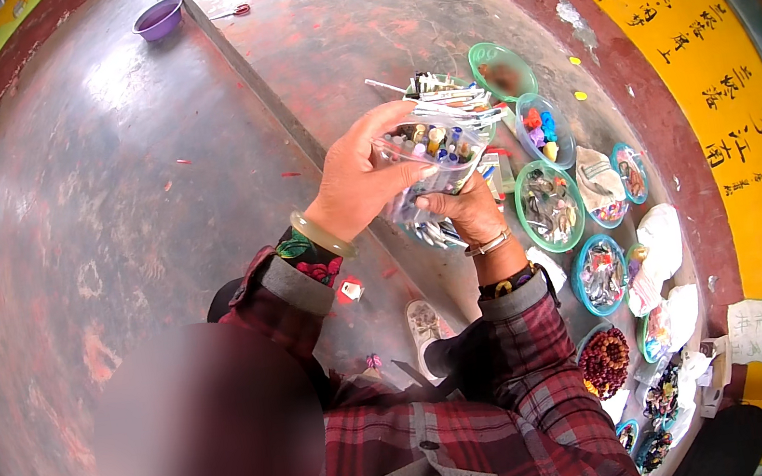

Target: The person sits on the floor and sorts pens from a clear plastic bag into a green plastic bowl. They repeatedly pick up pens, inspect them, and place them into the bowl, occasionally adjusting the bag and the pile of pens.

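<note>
Both my hands hold a clear plastic container [408, 205] in front of me, above the floor. Inside it are many small cylindrical pieces [440, 141], blue, gold and dark; their exact kind is too small to tell. My left hand [349, 184] grips its left side, thumb across the near side and fingers over the far edge. From below and the right, my right hand [477, 217] closes on the same container, its fingers partly hidden. Just beyond is a heap of white pens [456, 111] in a green basket, partly covered by the container.
Baskets line the right side: a green one [580, 227] with clear packets, a blue one [576, 281], and one with dark red beads [605, 360]. White bags [661, 238] lie by the wall. A purple basin [158, 18] stands far left. My shoe [423, 322] is below my hands.
</note>
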A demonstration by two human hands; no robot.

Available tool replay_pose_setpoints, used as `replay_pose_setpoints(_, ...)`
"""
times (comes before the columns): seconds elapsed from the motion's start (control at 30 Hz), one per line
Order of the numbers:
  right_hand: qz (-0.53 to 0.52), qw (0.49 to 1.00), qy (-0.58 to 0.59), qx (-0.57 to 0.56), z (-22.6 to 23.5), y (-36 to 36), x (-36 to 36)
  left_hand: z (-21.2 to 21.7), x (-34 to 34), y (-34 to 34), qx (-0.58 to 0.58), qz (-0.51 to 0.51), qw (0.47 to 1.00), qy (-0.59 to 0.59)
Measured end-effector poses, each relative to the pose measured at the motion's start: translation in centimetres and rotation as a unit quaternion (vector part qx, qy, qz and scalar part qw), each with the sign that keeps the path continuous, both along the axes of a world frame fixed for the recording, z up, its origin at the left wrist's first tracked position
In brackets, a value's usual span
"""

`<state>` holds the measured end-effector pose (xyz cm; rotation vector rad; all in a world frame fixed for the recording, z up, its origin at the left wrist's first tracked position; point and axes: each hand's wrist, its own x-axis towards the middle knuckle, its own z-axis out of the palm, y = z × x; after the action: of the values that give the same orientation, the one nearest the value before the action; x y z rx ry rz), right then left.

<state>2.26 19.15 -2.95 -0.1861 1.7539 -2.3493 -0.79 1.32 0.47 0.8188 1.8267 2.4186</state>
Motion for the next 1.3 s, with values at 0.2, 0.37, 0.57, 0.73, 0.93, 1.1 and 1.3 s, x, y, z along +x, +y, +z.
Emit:
replay_pose_setpoints(0.2, 0.019, 0.999, -0.002, -0.042, 0.8, -0.4, 0.3, -0.4, -0.2, -0.3, 0.020, -0.040, 0.997, -0.061)
replay_pose_setpoints(0.37, 0.002, 0.994, -0.010, -0.111, 1.5, -0.4, 0.6, 1.0, 0.1, -0.4, 0.120, -0.120, 0.979, -0.117)
replay_pose_setpoints(0.57, -0.022, 0.990, 0.011, -0.140, 0.3, 0.3, 0.5, 0.3, -0.1, -0.4, -0.100, -0.221, 0.953, -0.181)
replay_pose_setpoints(0.73, -0.015, 0.994, 0.015, -0.108, 0.4, 0.8, 0.1, -1.0, 0.1, 0.3, -0.039, -0.194, 0.964, -0.175)
replay_pose_setpoints(0.93, -0.045, 0.992, 0.022, -0.113, 0.5, 1.1, 0.1, -0.5, 0.4, 0.6, -0.024, -0.178, 0.971, -0.160)
replay_pose_setpoints(1.1, -0.052, 0.991, 0.026, -0.123, 0.5, 1.2, 0.1, -0.8, 0.2, 0.2, -0.036, -0.195, 0.965, -0.174)
replay_pose_setpoints(1.3, -0.076, 0.988, -0.004, -0.134, 0.7, 0.9, 0.2, -0.6, 0.4, 0.6, 0.025, -0.192, 0.960, -0.201)
